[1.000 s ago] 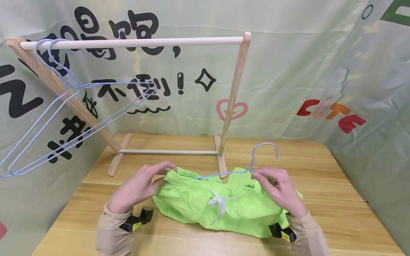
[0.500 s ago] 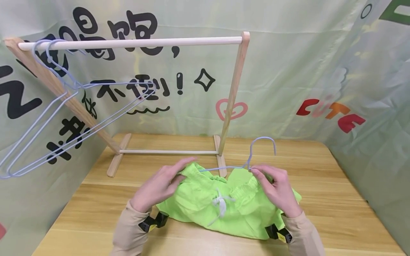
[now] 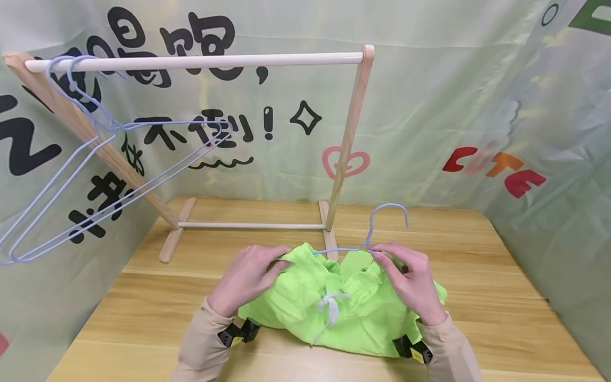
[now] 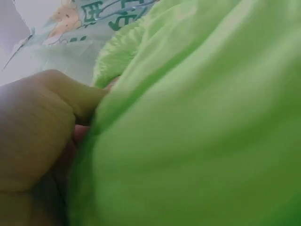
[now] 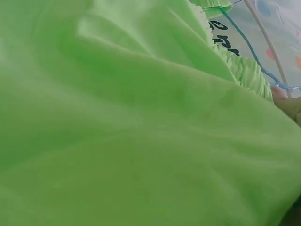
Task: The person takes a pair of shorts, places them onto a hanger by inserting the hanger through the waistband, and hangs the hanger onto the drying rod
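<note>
Lime-green shorts with a gathered waistband and a white drawstring bow lie bunched on the table. My left hand pinches the left side of the waistband between thumb and fingers; the left wrist view has the thumb against the green cloth. A lilac wire hanger stands with its hook up, its left arm running into the waist opening. With my right hand I pinch the hanger just below its neck, close to the waistband. Cloth hides the hanger's lower part; its shoulder wire shows in the right wrist view.
A wooden rack with a white top rail stands behind on the left. Two more lilac hangers hang from its left end. The rack's right foot is just behind the shorts. Printed cloth walls enclose the table.
My left hand has moved right, bringing the waistband's left side further along the hanger's arm. Hanger and right hand have shifted slightly left, and the hook is a little higher.
</note>
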Tool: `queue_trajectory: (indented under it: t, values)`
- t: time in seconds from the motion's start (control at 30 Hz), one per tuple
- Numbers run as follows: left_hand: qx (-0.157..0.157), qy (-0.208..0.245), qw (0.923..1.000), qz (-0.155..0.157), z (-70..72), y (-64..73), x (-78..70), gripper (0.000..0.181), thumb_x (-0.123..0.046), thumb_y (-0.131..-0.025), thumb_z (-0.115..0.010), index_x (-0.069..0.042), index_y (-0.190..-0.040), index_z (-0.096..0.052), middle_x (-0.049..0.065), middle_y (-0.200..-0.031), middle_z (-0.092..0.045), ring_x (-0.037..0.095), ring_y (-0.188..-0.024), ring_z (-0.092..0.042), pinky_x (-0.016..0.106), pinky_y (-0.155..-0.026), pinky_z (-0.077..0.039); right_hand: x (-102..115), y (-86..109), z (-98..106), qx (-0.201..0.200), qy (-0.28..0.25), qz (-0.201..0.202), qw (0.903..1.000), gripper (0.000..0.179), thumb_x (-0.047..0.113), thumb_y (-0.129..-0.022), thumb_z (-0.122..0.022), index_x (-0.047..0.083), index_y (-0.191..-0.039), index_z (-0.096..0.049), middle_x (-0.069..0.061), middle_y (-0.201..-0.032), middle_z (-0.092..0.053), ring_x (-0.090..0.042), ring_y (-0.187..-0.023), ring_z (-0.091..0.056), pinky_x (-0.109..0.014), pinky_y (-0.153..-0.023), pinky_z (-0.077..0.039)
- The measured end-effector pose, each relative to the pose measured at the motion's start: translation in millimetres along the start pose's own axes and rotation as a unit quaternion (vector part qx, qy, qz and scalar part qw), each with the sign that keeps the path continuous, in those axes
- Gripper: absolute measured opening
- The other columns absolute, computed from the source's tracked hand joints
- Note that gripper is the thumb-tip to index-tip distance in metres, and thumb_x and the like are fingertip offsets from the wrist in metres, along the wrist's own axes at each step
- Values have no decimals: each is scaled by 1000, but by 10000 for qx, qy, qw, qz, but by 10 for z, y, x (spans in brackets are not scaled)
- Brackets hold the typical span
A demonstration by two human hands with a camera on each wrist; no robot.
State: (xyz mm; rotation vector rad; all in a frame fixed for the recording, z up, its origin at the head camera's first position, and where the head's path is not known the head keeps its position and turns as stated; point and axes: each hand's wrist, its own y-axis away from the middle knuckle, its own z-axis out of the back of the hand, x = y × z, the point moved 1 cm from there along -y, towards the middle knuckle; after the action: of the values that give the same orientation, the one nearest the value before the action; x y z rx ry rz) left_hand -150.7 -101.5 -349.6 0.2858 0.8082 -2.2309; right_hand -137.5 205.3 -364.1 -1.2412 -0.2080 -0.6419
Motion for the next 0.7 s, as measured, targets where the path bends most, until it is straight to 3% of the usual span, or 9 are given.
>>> queue_trajectory:
  t: [0.07, 0.2, 0.3, 0.37, 0.53, 0.6, 0.7]
  values:
    - [-230, 54, 9996, -163, -8, -3, 2, 11, -5, -89, -71, -10, -99, -73, -5, -63, -60, -8, -53, -28, 13, -47, -32, -2, -2, 16, -73, -66, 44, 9999, 23, -20, -80, -67, -8, -98, -73, -15, -93, -77, 4, -90, -69, -11, -83, -55]
    - [-982, 49, 9943, -424, 22, 8, 40, 21, 3, -84, -72, -6, -103, -74, 3, -76, -75, -9, -52, -32, 11, -46, -32, -19, -9, 113, -229, -37, -67, 9997, 23, -19, -80, -67, -9, -100, -73, 4, -96, -77, 5, -64, -60, -9, -59, -49]
    - [-1636, -199, 9856, -386, 76, 24, 89, 26, 5, -81, -74, -7, -104, -75, 5, -82, -78, -7, -51, -32, 11, -45, -29, -36, -11, 218, -250, 257, -318, 9989, 25, -18, -81, -68, -8, -103, -73, 13, -88, -72, 7, -52, -45, -11, -46, -38]
    - [-1979, -389, 9792, -244, 117, 39, 118, 27, 5, -80, -75, -10, -103, -76, 4, -83, -79, -5, -50, -31, 13, -46, -28, -48, -4, 287, -158, 518, -481, 9974, 25, -16, -83, -69, -6, -105, -73, 11, -84, -71, 9, -53, -42, -10, -48, -38]
    - [-2447, -623, 9676, 94, 212, 77, 169, 25, 2, -79, -76, -13, -100, -77, 4, -84, -79, -5, -50, -30, 18, -47, -27, -87, 33, 408, 253, 833, -711, 9937, 25, -13, -86, -67, -3, -109, -73, 1, -83, -72, 12, -66, -50, -7, -60, -41]
    - [-2573, -572, 9645, 143, 236, 83, 188, 23, 1, -80, -76, -12, -98, -77, 5, -82, -79, -5, -48, -25, 17, -45, -24, -100, 47, 442, 309, 800, -778, 9933, 24, -14, -87, -66, -2, -106, -73, 3, -77, -67, 8, -64, -49, -10, -57, -40]
    - [-2691, -464, 9619, 127, 257, 86, 212, 21, 2, -80, -76, -10, -96, -77, 6, -79, -78, -7, -46, -20, 17, -42, -18, -111, 62, 481, 352, 782, -834, 9928, 21, -13, -88, -65, -2, -104, -72, 8, -66, -50, 5, -53, -35, -18, -46, -32]
